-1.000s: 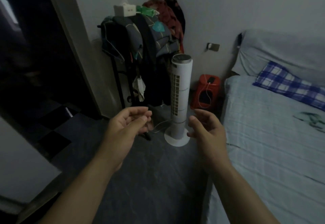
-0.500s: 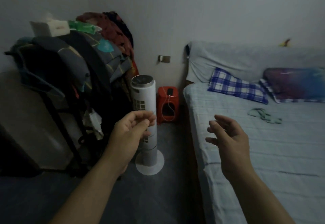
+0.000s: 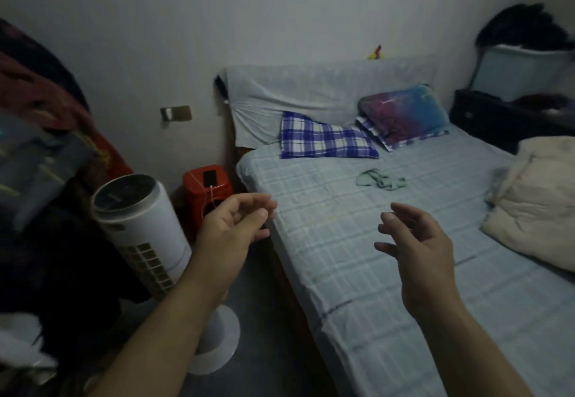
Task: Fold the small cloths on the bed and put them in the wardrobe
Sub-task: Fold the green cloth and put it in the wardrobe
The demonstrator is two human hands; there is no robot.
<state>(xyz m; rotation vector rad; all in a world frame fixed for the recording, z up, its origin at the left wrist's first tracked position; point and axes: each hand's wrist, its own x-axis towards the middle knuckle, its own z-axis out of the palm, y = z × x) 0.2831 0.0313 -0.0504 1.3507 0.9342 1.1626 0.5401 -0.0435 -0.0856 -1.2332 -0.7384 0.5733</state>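
Both hands are raised in front of the person and hold nothing: the left hand (image 3: 231,228) has its fingers loosely curled beside the bed's edge, and the right hand (image 3: 417,247) hangs over the bed (image 3: 357,256) with fingers spread apart. A small green cloth (image 3: 381,178) lies crumpled on the sheet beyond the hands, near the checked pillow (image 3: 323,138). A white fan (image 3: 140,228) stands on the floor to the left of the bed.

view swung right onto bed (image 3: 357,241); right hand (image 3: 420,250) now over it; wardrobe gone
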